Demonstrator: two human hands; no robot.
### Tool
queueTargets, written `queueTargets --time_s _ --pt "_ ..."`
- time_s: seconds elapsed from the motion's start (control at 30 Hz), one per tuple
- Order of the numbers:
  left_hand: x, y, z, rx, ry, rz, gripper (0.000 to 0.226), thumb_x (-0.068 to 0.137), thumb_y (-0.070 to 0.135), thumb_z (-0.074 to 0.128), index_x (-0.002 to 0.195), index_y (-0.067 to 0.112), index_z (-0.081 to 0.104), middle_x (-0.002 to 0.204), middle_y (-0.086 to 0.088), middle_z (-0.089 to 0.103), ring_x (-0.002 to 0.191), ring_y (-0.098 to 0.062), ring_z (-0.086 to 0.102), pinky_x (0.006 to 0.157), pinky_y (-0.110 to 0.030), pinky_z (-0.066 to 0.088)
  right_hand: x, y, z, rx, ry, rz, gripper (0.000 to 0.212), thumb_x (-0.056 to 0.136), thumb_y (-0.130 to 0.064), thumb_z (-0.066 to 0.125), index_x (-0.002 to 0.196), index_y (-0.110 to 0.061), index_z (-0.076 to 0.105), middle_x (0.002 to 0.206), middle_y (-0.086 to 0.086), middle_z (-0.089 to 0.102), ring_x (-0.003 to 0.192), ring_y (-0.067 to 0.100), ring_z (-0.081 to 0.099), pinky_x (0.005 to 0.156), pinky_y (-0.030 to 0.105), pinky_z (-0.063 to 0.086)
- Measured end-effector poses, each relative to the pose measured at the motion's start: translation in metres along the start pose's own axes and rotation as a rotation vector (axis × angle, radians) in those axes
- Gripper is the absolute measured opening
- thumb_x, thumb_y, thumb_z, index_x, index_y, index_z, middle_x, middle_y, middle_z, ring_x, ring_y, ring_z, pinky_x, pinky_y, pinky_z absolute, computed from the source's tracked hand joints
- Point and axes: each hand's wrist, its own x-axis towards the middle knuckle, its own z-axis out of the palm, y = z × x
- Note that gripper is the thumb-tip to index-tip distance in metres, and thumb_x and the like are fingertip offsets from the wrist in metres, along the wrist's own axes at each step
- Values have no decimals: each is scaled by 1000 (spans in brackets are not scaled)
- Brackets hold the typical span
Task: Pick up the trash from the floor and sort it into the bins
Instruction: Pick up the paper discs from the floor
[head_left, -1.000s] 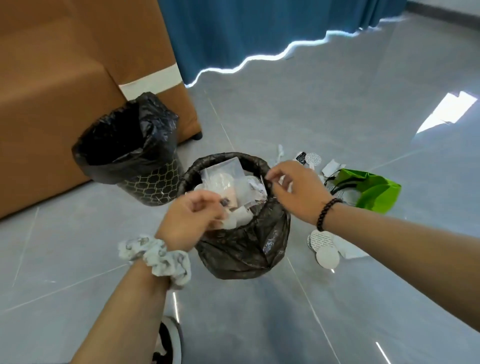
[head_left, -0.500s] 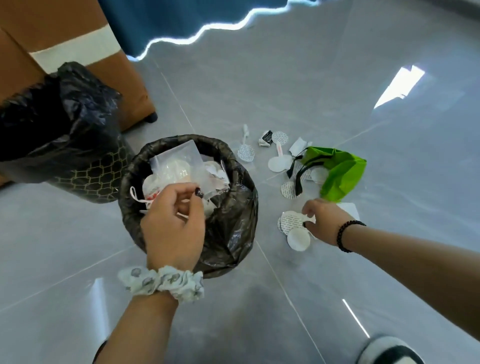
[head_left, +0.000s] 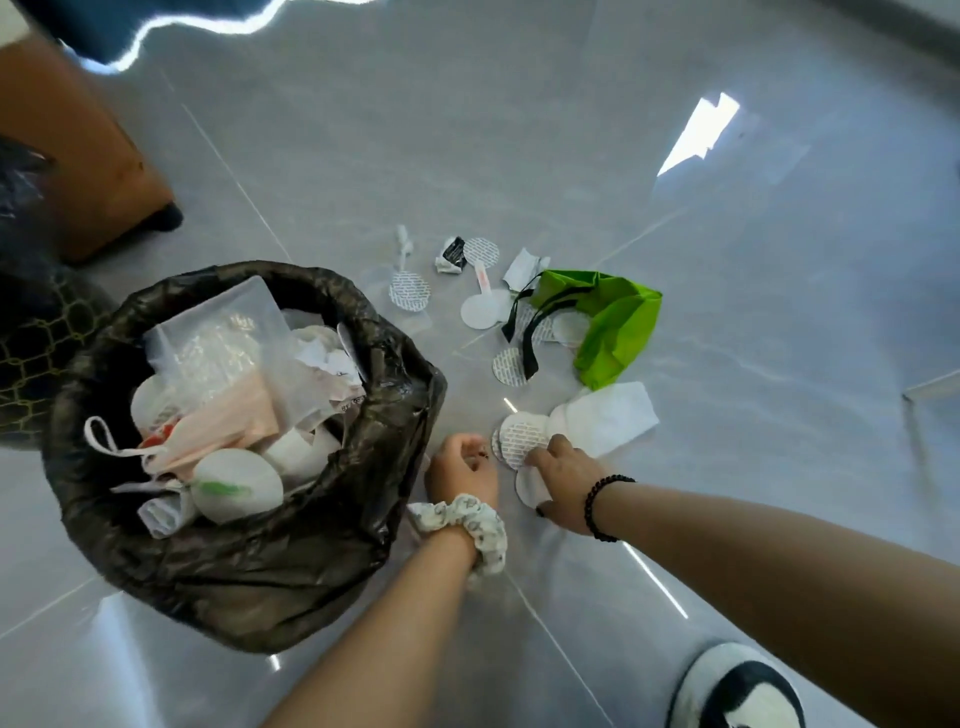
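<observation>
A bin lined with a dark bag (head_left: 260, 587) stands at the left, filled with plastic wrap, paper and white lids. Right of it, a small stack of round foil seals (head_left: 522, 434) lies on the grey floor beside a white pad (head_left: 608, 415). My right hand (head_left: 563, 480) is down on this stack, fingertips on the printed seal and thumb curled round a white disc under the palm. My left hand (head_left: 462, 467), a scrunchie on its wrist, hovers just left of the stack with fingers curled and nothing visible in them.
More trash lies farther out: a green bag (head_left: 618, 322) with black handles, several round seals (head_left: 410, 291), a black wrapper (head_left: 452, 252) and paper scraps. A second black-bagged bin (head_left: 31, 332) and a brown sofa (head_left: 78, 156) are at the left. My shoe (head_left: 737, 691) is bottom right.
My left hand left the bin's opening and came down to the floor beside the seals. My right hand stays on the seal stack. The camera has dipped lower and closer.
</observation>
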Motion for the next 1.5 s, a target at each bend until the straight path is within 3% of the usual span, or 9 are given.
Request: queueTargets --time_s 0.17,0.37,0.53,0.7,0.93,1.1,1.3,1.4,1.5 --pt "28 2 17 217 -127 157 43 81 9 63 123 14 56 132 -8 47 113 -26 54 94 -26 37 -10 12 21 -17 23 -11 54 84 -21 63 132 -16 39 131 9 36 118 30 42 89 39 46" --pt "35 9 29 455 -324 292 54 81 12 66 132 21 48 132 -6 35 109 -27 56 94 -26 40 -15 17 30 106 34 52 54 84 -18 63 131 -14 38 133 5 42 124 24 39 95 37 45" --pt "33 9 31 575 -327 185 46 77 24 69 117 18 48 124 -10 37 98 -35 58 90 -36 45 -20 24 24 62 26 86 57 76 -21 73 122 -11 43 124 7 40 118 25 41 86 35 47" --pt "14 -6 15 634 -329 120 40 86 25 60 121 10 47 126 -14 48 112 -35 54 93 -36 42 -23 38 13 141 -70 43 39 82 -20 68 112 -12 44 115 9 53 97 26 53 76 34 46" --pt "-42 -24 -35 300 -346 51 33 85 15 59 118 17 58 104 -6 69 88 -23 65 78 -34 55 -40 39 -20 535 65 -35 47 80 -20 73 122 -19 52 76 -14 50 79 14 52 71 23 42" --pt "-79 7 -73 135 -445 102 24 89 9 56 113 15 60 88 6 68 52 -3 58 53 -18 46 -64 20 -67 777 -129 -168 30 85 -13 68 114 -17 66 78 -5 51 76 16 58 74 32 59" --pt "-122 56 -134 142 -558 104 16 92 11 55 106 18 60 88 -2 72 54 -10 61 51 -19 45 -98 10 -113 1020 -260 -301 28 87 -6 64 112 -18 64 96 8 66 85 17 65 81 39 55" --pt "-144 77 -172 120 -595 83 14 94 10 53 104 15 62 84 -2 72 57 -12 64 52 -21 47 -116 -8 -129 1046 -386 -432 24 88 -4 60 109 -14 65 99 10 70 86 16 66 75 31 57" --pt "-157 96 -214 116 -568 63 15 94 10 51 105 15 60 80 -3 73 60 -13 65 55 -22 49 -126 -41 -145 977 -322 -542 14 88 -6 62 93 -17 69 93 6 71 80 14 66 69 25 56"
